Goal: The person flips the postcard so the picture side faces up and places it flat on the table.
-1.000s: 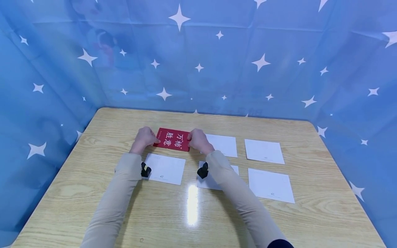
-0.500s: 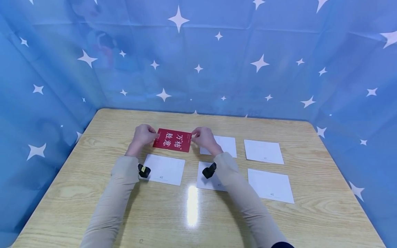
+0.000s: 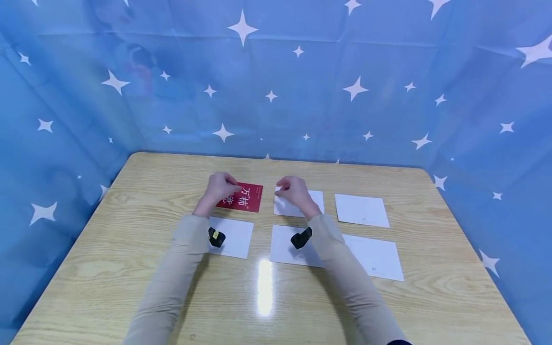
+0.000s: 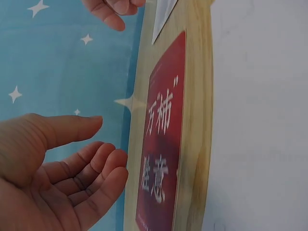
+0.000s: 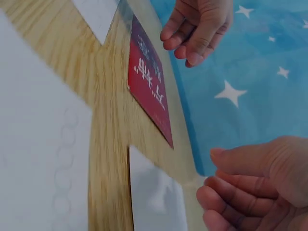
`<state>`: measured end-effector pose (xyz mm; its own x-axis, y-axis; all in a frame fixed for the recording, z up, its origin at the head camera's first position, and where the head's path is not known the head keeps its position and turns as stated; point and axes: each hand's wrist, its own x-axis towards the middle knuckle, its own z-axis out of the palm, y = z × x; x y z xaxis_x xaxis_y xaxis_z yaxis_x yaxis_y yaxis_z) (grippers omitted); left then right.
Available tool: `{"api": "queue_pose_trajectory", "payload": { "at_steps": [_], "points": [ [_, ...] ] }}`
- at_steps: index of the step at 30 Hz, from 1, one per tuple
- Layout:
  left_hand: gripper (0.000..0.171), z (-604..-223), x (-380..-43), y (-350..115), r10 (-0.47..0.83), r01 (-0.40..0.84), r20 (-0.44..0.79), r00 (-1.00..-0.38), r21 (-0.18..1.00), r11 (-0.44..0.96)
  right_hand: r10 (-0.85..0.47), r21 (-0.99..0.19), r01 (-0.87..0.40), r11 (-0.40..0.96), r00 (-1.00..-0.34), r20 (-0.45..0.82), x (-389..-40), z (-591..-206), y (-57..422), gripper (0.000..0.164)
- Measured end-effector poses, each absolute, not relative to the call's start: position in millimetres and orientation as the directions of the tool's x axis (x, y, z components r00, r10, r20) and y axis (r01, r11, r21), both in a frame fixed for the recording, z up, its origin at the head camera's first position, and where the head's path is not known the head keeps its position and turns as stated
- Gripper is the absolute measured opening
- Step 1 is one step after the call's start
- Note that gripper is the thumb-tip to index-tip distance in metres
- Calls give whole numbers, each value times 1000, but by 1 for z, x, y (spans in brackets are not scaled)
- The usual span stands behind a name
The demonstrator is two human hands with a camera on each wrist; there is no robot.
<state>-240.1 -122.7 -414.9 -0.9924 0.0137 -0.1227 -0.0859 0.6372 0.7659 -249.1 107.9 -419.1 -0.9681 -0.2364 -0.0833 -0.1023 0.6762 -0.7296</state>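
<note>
A red card (image 3: 250, 196) with white characters lies flat at the back left of the table. Above its left part hovers my left hand (image 3: 221, 187), loosely bent and holding nothing; in the left wrist view a gap shows between thumb and fingers (image 4: 98, 180). My right hand (image 3: 295, 192) hangs over a white card (image 3: 314, 201) to the right of the red one. Its thumb and fingers (image 5: 236, 199) are apart in the right wrist view, with nothing between them.
More white cards lie flat in two rows: one (image 3: 362, 211) at the back right, one (image 3: 375, 258) at the front right, one (image 3: 284, 244) front middle, one (image 3: 237, 238) front left. A blue star-patterned curtain (image 3: 276, 124) stands behind the wooden table (image 3: 129, 230).
Both hands have let go of the red card, which stays flat on the table. The left hand has shifted right over the card; the right hand has moved right, over the white card.
</note>
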Motion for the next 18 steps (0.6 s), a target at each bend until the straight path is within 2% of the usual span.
{"api": "queue_pose_trajectory", "payload": {
  "at_steps": [10, 18],
  "points": [
    [24, -422, -248, -82, 90, -44, -120, -989, 802, 596, -201, -737, -100, 668, -978, -50, -246, -425, 140, 27],
    [33, -428, -256, -51, 172, -11, -125, -977, 839, 545, -162, -759, -60, 648, -985, -60, -241, -426, 162, 32]
  ]
}}
